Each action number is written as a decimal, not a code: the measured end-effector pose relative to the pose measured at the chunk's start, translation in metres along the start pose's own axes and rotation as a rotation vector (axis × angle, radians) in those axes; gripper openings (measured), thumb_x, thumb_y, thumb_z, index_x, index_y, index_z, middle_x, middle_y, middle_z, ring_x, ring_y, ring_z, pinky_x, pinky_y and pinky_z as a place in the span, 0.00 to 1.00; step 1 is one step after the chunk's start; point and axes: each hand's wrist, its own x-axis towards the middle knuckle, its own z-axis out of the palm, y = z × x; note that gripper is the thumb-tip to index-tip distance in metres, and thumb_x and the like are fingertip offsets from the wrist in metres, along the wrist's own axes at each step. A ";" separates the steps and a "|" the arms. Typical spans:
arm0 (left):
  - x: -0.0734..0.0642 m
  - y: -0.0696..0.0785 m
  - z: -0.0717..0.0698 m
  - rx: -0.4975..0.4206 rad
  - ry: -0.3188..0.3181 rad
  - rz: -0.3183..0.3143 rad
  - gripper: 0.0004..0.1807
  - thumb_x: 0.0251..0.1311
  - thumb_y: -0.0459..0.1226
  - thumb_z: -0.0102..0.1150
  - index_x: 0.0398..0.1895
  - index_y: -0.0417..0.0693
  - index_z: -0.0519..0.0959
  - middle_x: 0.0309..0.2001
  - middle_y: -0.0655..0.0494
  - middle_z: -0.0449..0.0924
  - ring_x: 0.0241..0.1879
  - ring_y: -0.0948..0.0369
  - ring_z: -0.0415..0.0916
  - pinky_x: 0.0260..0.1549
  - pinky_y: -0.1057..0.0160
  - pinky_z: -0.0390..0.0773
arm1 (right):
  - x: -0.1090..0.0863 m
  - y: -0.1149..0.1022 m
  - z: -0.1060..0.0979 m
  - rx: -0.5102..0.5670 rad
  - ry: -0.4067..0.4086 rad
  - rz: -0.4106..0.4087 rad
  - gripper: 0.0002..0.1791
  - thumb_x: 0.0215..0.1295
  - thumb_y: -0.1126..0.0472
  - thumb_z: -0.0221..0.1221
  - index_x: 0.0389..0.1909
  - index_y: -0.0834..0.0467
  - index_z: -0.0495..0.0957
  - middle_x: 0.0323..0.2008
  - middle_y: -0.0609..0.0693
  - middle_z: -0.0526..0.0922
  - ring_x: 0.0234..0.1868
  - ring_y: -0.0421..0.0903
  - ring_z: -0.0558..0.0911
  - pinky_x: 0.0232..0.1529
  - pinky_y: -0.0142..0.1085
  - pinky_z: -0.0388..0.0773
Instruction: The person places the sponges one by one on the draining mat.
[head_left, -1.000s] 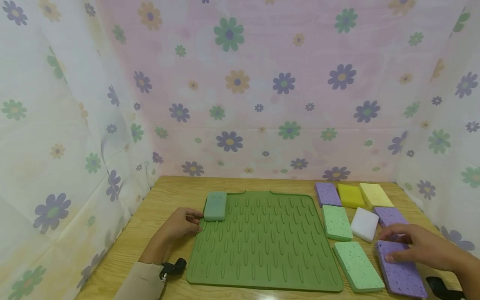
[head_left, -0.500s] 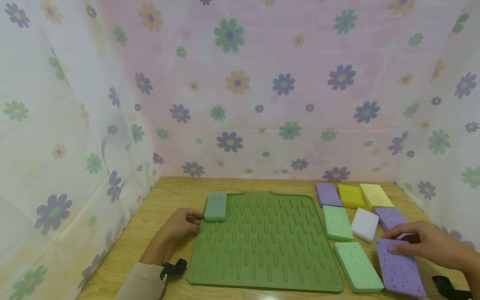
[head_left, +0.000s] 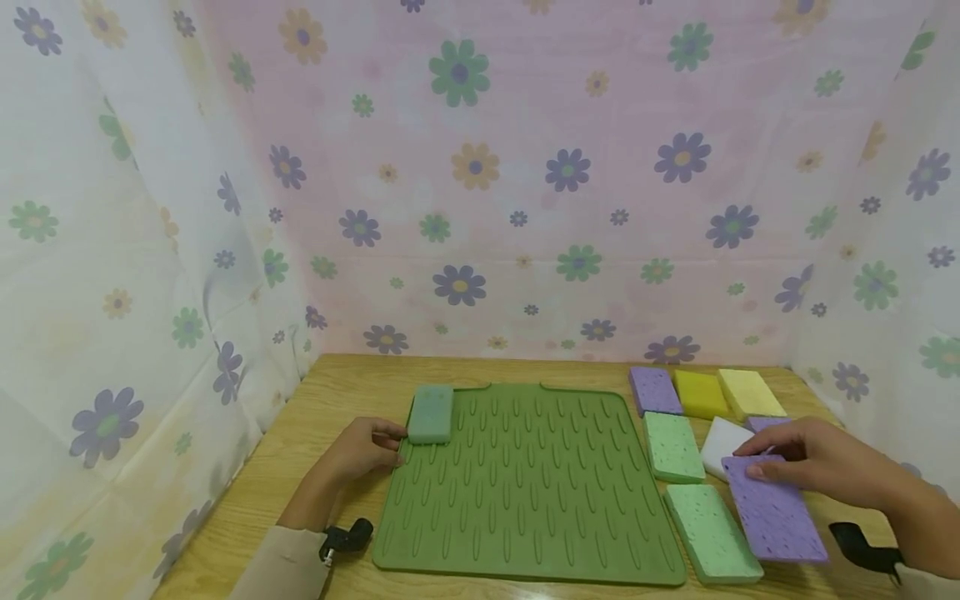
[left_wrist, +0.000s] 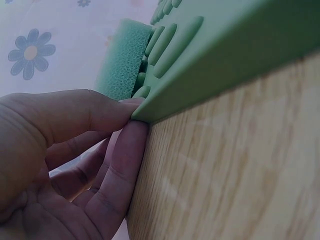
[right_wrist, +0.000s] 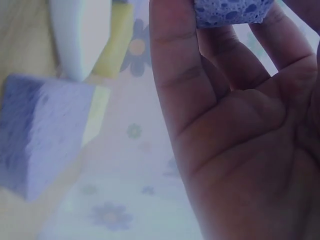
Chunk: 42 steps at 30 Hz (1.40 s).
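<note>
The left hand (head_left: pixel 360 447), thumb and fingers apart, touches the left edge of a ribbed green rectangular mat (head_left: pixel 525 500). Beside its near right corner lies a pale-green rectangular sponge (head_left: pixel 712 533). Further right, the right hand (head_left: pixel 832 462), nearer, pinches the far end of a porous purple rectangular sponge (head_left: pixel 780 518), long axis running toward the desk's (head_left: pixel 360 377) near edge.
</note>
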 end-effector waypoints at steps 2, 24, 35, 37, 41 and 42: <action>0.000 0.001 0.000 -0.001 0.003 -0.005 0.24 0.58 0.28 0.71 0.60 0.39 0.82 0.50 0.44 0.81 0.46 0.55 0.80 0.41 0.57 0.88 | 0.005 -0.003 0.001 0.009 0.009 -0.012 0.12 0.71 0.64 0.64 0.51 0.49 0.87 0.29 0.38 0.84 0.22 0.30 0.69 0.20 0.31 0.71; -0.001 0.001 0.001 0.011 0.017 0.006 0.25 0.57 0.28 0.72 0.60 0.39 0.82 0.52 0.44 0.82 0.47 0.55 0.80 0.42 0.57 0.88 | 0.072 -0.031 0.017 0.024 -0.004 0.041 0.13 0.71 0.52 0.65 0.54 0.48 0.86 0.47 0.47 0.88 0.38 0.36 0.85 0.34 0.34 0.84; -0.003 0.002 0.001 0.003 0.011 0.011 0.25 0.57 0.28 0.71 0.60 0.38 0.82 0.52 0.43 0.81 0.47 0.55 0.80 0.41 0.57 0.88 | 0.103 -0.043 0.033 0.072 0.060 0.008 0.12 0.71 0.52 0.65 0.51 0.50 0.85 0.48 0.51 0.86 0.41 0.39 0.87 0.33 0.38 0.86; -0.003 0.002 0.001 -0.002 0.006 0.013 0.25 0.58 0.28 0.71 0.60 0.37 0.82 0.52 0.42 0.81 0.46 0.55 0.80 0.41 0.57 0.88 | 0.109 -0.045 0.036 0.079 0.074 0.013 0.13 0.71 0.52 0.66 0.52 0.50 0.85 0.47 0.51 0.87 0.41 0.39 0.87 0.33 0.39 0.86; -0.004 0.003 0.001 -0.002 0.002 0.015 0.25 0.58 0.28 0.71 0.61 0.37 0.81 0.52 0.42 0.81 0.47 0.55 0.80 0.41 0.57 0.88 | 0.120 -0.049 0.042 0.079 0.103 0.038 0.15 0.69 0.50 0.67 0.52 0.50 0.86 0.49 0.51 0.87 0.42 0.38 0.87 0.35 0.38 0.86; -0.004 0.003 0.001 0.000 0.002 0.015 0.25 0.58 0.28 0.71 0.61 0.37 0.81 0.52 0.42 0.81 0.47 0.55 0.80 0.41 0.57 0.88 | 0.123 -0.050 0.043 0.075 0.108 0.041 0.15 0.69 0.50 0.67 0.52 0.50 0.87 0.49 0.51 0.87 0.42 0.38 0.87 0.36 0.37 0.86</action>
